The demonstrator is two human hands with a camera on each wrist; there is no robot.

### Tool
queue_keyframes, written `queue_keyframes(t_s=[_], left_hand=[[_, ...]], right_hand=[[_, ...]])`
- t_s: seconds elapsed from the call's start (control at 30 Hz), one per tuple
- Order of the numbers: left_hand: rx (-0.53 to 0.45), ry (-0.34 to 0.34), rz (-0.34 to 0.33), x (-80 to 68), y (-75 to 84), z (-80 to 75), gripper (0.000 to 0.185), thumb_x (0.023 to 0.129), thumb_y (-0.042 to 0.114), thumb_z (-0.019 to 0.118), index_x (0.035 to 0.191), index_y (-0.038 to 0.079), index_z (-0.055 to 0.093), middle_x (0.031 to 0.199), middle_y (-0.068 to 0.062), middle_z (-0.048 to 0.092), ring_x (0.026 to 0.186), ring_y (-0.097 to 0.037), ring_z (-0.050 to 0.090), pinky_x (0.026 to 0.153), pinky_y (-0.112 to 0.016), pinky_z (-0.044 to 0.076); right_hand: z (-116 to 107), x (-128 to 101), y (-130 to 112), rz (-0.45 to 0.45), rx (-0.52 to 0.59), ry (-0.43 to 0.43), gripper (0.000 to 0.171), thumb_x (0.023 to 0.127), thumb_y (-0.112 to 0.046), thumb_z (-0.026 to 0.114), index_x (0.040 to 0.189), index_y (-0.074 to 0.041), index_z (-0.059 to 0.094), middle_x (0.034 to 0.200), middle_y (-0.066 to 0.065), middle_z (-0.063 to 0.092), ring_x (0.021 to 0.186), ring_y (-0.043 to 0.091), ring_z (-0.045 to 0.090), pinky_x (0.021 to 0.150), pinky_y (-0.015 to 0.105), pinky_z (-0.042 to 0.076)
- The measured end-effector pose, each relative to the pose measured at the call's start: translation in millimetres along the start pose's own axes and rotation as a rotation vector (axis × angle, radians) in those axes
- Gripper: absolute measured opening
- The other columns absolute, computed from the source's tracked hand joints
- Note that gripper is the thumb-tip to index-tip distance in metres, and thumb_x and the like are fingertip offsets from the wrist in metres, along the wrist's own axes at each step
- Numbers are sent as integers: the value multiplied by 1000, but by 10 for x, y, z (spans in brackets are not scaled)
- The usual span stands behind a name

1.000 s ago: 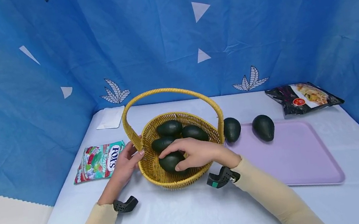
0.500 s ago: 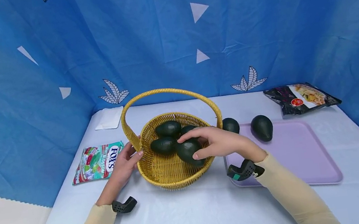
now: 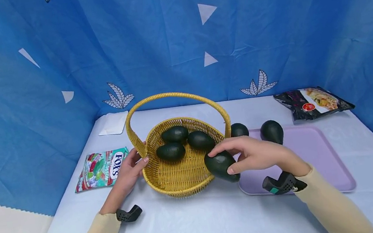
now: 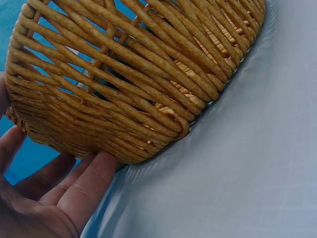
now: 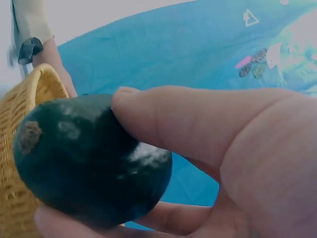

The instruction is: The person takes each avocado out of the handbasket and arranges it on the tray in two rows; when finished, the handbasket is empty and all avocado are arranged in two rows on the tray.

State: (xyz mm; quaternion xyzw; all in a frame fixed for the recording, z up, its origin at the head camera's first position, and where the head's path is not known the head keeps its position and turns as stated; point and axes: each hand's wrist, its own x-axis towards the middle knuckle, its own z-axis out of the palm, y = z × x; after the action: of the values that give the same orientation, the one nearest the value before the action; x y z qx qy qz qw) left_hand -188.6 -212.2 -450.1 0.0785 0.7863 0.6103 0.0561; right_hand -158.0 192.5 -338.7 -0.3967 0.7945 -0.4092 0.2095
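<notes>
place: staged recording booth, not a home | evidence: blue patterned cloth backdrop walling the whole upper frame and both sides | white-covered worktop across the lower centre | props: snack packets, tray, basket

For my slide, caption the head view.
Right hand holds an avocado over the wicker basket's rim beside a purple tray; left hand steadies it.

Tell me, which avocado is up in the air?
The avocado the right hand grips over the basket's near right rim. Three others lie inside the basket, two sit on the purple tray.
</notes>
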Motion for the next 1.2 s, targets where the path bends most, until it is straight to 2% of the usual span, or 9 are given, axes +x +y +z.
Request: queue_keyframes(t_s=[0.37,0.57,0.73,0.8,0.87,0.93,1.0,1.07,1.2], left_hand=[[-4,3,-7,-3,4,8,64,104,22,57,161,13,29,158,-22,41,145,-42,42,92,-11,48],[14,7,-16,-7,10,8,65,104,23,57,161,14,29,158,-23,40,145,-42,41,92,-11,48],[13,5,-6,3,10,10,64,104,21,56,161,13,29,158,-23,40,145,-42,41,92,-10,48],[11,3,-2,7,13,9,64,104,21,56,161,12,29,158,-23,40,145,-42,41,92,-10,47],[15,3,-7,9,12,9,64,104,21,56,161,13,28,158,-23,40,145,-42,41,92,-10,47],[13,6,-15,7,11,9,65,104,22,56,162,13,28,159,-23,40,146,-42,40,92,-10,47],[14,10,-24,4,9,9,65,104,22,57,162,13,28,159,-22,39,146,-42,40,92,-10,47],[13,10,-27,3,10,9,65,104,23,57,162,13,28,159,-22,39,146,-42,40,92,-10,47],[20,9,-18,1,8,8,65,104,23,57,162,13,28,160,-22,39,147,-42,40,92,-10,47]], right_hand=[[-251,-610,241,32,92,82,48,96,-1,64,142,-3,52,139,34,50,105,5,65,74,33,62],[-440,-916,356,126,4,224,49,95,-2,67,142,-6,55,138,35,51,101,4,67,72,30,60],[-606,-1176,529,239,-37,324,51,94,-1,67,142,-9,55,147,35,42,101,-4,66,71,28,59],[-662,-1282,608,273,-64,367,52,94,-1,68,143,-11,54,150,26,43,101,-6,65,71,28,58],[-710,-1381,689,303,-93,407,52,94,-2,68,144,-13,54,147,6,47,100,-8,63,71,27,57],[-753,-1461,773,317,-106,440,52,95,-2,66,144,-12,53,139,-13,48,99,-7,64,70,27,58],[-795,-1529,852,342,-107,464,53,95,-2,66,145,-14,52,131,-25,46,97,-7,64,70,26,57],[-835,-1591,921,360,-113,479,53,96,-3,64,146,-14,51,135,-15,50,97,-9,63,69,27,58],[-897,-1682,1043,437,-145,506,53,98,-9,65,148,-16,49,142,22,46,93,-11,60,67,28,56]])
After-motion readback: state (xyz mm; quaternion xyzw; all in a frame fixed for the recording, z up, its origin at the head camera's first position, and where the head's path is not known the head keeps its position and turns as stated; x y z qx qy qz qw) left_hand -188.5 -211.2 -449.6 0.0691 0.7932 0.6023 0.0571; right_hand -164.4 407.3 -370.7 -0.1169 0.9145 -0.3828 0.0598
